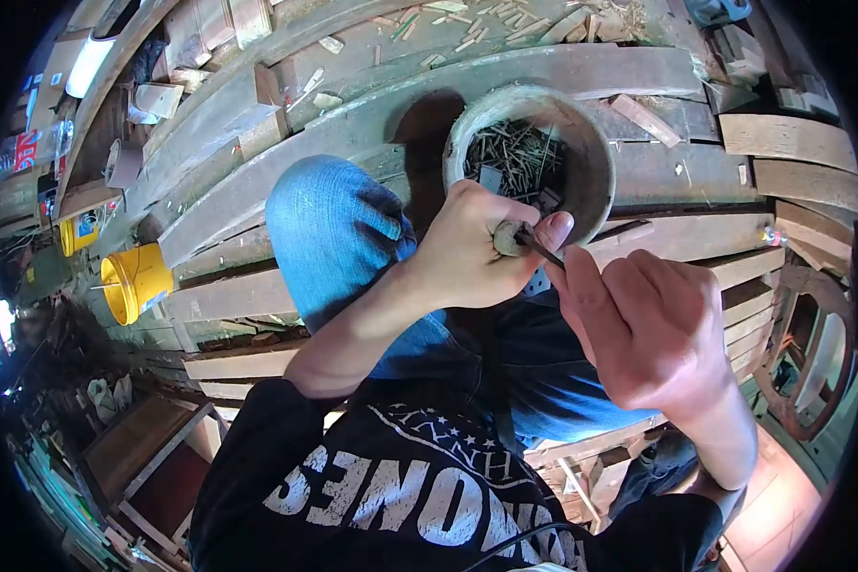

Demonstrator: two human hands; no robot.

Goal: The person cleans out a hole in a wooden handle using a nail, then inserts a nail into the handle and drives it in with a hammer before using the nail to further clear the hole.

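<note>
My left hand (477, 248) is closed around a short thing whose pale round end (509, 238), worn like wood, shows at the fingers; the rest of it is hidden in the fist. A thin dark rod (541, 250), like a long nail, runs from beside that end toward my right hand (643, 329). Pinched between the right thumb and forefinger is the rod's near end, while the left thumb lies against its other part. Just beyond both hands stands a round, worn bucket (596, 176) with many loose nails (515, 157) and some small flat pieces inside.
My bent knee (329, 205) in jeans is left of the bucket. Wooden planks (639, 71) cover the floor, with wood scraps (486, 24) along the far side. A yellow bucket (135, 283) stands at the left. An oval wooden frame (810, 353) lies at the right.
</note>
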